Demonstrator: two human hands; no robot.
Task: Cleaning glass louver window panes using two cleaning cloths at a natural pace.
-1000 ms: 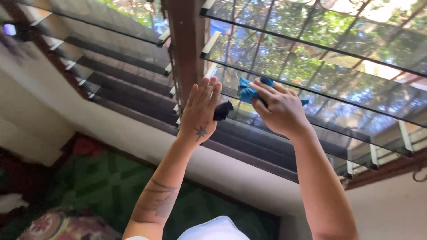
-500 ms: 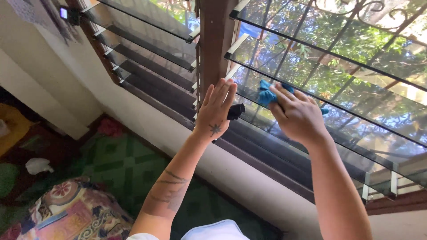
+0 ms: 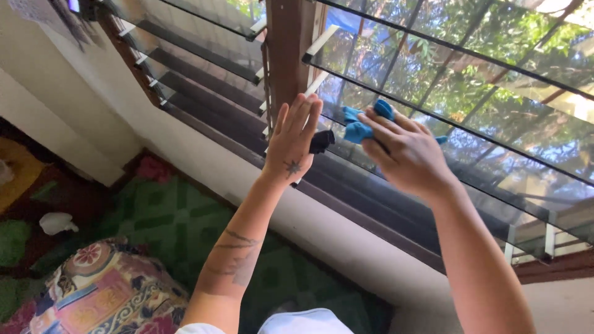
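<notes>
My right hand (image 3: 402, 151) presses a crumpled blue cloth (image 3: 361, 128) against a tilted glass louvre slat (image 3: 495, 151) of the window. Fingers are wrapped over the cloth near the slat's left end. My left hand (image 3: 292, 139) is flat, fingers straight and together, held against the left end of the same slat beside the brown wooden mullion (image 3: 286, 43). A small black lever handle (image 3: 321, 141) sticks out just right of my left palm, between the two hands.
More glass slats (image 3: 204, 55) fill the left window bay, with trees and metal grille beyond. A white wall (image 3: 204, 179) runs below the sill. Below lie a green patterned rug (image 3: 167, 229) and a floral cushion (image 3: 105, 287).
The view has swung slightly. My right hand has slid the blue cloth a little left along the slat, closer to my left hand, which stays flat by the mullion.
</notes>
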